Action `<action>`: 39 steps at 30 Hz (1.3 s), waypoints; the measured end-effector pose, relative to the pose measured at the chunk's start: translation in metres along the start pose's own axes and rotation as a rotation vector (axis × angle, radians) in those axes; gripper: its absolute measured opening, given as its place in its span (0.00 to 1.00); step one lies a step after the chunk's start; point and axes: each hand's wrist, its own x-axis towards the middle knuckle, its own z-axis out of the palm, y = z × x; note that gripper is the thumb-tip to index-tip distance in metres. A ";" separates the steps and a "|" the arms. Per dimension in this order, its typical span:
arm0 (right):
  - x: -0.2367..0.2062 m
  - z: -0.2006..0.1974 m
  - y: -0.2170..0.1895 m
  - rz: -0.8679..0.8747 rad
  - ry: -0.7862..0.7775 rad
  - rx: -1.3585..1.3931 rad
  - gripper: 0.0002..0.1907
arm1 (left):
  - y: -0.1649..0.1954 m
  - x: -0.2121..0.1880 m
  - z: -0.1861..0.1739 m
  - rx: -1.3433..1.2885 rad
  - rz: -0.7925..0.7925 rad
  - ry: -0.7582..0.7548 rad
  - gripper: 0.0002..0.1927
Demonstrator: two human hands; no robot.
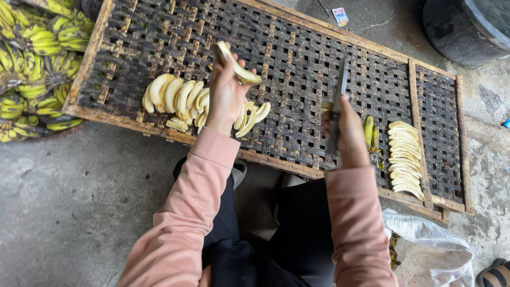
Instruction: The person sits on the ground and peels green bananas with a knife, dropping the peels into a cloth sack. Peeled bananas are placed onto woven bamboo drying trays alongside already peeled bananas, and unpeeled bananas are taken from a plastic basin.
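My left hand (226, 93) is raised over a woven bamboo tray (297, 64) and grips a peeled, pale yellow banana (236, 65). Just below and beside that hand lies a row of peeled bananas (178, 101). My right hand (348, 133) holds a knife (338, 93) with its blade pointing away from me, above the tray's near edge. To its right lie green-yellow banana peels (370, 133) and a second stack of peeled bananas (405, 159). Both arms wear pink sleeves.
Bunches of unpeeled green-yellow bananas (37, 58) are heaped on the ground at the far left. A dark round tub (467, 26) stands at the top right. A white sack (430, 244) lies by my right side. The floor is grey concrete.
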 end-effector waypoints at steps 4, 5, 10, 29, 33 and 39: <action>-0.088 -0.048 0.010 -0.290 0.340 0.130 0.23 | -0.023 -0.001 0.014 -0.027 -0.233 -0.106 0.27; -0.117 -0.062 0.015 -0.240 0.438 0.210 0.25 | -0.033 -0.007 0.021 -0.012 -0.314 -0.086 0.28; -0.255 -0.114 0.070 -0.330 0.900 -0.007 0.19 | -0.068 -0.046 0.057 0.217 -0.490 -0.196 0.29; -0.271 -0.079 0.119 -0.493 0.853 -0.267 0.26 | -0.154 -0.221 0.111 0.801 -0.050 -0.910 0.24; -0.251 -0.045 0.073 -0.596 0.671 -0.374 0.16 | -0.135 -0.230 0.117 0.806 -0.066 -1.031 0.24; -0.257 -0.056 0.073 -0.577 0.708 -0.369 0.09 | -0.141 -0.216 0.117 0.555 -0.233 -1.108 0.25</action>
